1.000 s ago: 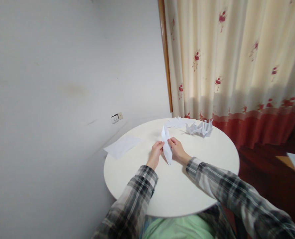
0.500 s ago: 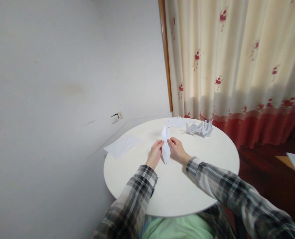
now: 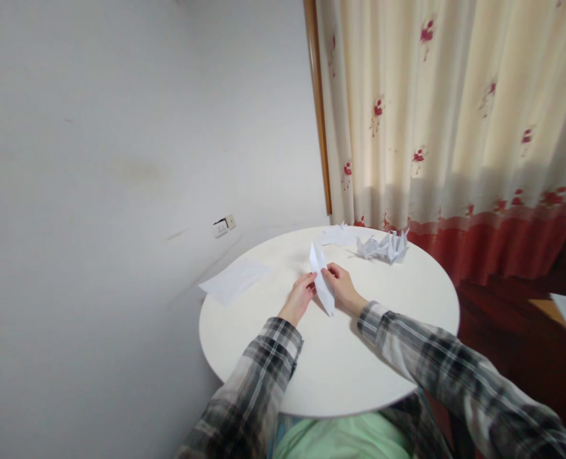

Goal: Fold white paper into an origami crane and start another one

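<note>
A long, pointed piece of folded white paper is held just above the round white table, between my two hands. My left hand pinches its left edge near the middle, thumb on top. On the opposite side, my right hand grips the right edge with thumb and bent fingers. The paper slants, its near tip pointing toward me and a little right. Part of its middle is hidden by my fingertips.
Several folded paper figures, like cranes, stand at the table's far right. More white paper lies at the back. A flat sheet overhangs the left edge. Close on the left is a wall with a socket; a curtain hangs behind.
The folded paper has turned between my hands: its near tip has swung to the right. My left fingers have shifted slightly right along it; my right hand has barely moved.
</note>
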`<state>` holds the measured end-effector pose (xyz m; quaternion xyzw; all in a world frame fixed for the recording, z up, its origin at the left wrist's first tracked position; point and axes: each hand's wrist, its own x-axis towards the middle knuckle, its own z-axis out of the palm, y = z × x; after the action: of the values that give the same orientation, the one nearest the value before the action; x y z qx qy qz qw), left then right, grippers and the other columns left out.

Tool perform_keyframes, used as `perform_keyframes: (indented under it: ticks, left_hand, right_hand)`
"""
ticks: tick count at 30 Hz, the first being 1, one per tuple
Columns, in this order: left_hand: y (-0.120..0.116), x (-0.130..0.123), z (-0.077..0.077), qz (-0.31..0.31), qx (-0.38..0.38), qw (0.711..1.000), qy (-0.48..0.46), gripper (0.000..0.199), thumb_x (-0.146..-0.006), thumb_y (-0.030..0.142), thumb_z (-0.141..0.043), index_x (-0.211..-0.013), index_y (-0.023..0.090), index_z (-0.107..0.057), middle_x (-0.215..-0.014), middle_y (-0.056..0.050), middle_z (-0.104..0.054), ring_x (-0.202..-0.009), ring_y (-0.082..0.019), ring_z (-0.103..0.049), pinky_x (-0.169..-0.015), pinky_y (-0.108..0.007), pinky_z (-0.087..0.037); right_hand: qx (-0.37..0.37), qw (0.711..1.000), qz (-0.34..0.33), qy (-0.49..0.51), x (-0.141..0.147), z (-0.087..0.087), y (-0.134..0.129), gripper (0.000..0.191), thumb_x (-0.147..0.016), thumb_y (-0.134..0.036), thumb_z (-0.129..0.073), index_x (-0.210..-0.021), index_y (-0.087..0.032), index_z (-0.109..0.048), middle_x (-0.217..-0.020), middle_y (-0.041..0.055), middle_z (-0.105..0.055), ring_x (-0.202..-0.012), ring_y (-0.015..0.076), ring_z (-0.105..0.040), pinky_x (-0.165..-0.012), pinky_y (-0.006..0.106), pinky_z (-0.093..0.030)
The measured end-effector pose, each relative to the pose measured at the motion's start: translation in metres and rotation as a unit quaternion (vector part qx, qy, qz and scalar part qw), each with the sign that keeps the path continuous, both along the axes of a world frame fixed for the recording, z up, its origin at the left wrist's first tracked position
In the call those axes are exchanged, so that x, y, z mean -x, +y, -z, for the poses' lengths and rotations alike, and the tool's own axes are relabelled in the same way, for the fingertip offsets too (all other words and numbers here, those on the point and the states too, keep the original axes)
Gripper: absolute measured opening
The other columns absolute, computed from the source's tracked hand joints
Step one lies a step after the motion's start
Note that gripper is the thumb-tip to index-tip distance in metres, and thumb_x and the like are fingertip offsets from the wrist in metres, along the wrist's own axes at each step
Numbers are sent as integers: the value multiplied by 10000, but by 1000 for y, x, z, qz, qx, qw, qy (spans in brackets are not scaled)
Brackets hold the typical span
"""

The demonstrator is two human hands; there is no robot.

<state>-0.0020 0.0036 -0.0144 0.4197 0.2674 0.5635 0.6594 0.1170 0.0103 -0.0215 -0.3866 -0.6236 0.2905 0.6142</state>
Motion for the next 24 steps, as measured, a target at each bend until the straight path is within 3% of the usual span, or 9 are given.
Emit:
perform_keyframes:
  ticks: [4, 10, 24]
  left_hand:
    - [-1, 1, 1, 13, 0, 1000, 7, 154, -679, 177, -596, -818, 110, -605, -845, -71, -631, -752, -130, -564, -727, -251, -429]
    - [-1, 0, -1, -10, 13, 1000, 25, 175, -652, 208, -623, -799, 118, -597, -775, -54, -623, -673, -120, -554, -677, -251, -427]
    - [2, 1, 1, -49, -20, 998, 19, 262, -588, 172, -665, -827, 117, -570, -778, -46, -618, -692, -116, -554, -704, -250, -416]
  right_hand:
    - [-9, 1000, -1, -3, -1, 0, 0, 223, -726, -356, -462, -671, -151, -531, -623, -11, -526, -595, 114, -463, -554, 220, -360]
    - [-2, 1000, 10, -9, 0, 2, 2, 225, -710, -349, -477, -687, -142, -562, -646, 6, -558, -604, 121, -478, -569, 230, -371]
    - [9, 1000, 13, -10, 2, 3, 2, 207, -709, -324, -478, -694, -139, -570, -648, 6, -561, -611, 120, -482, -566, 224, -373]
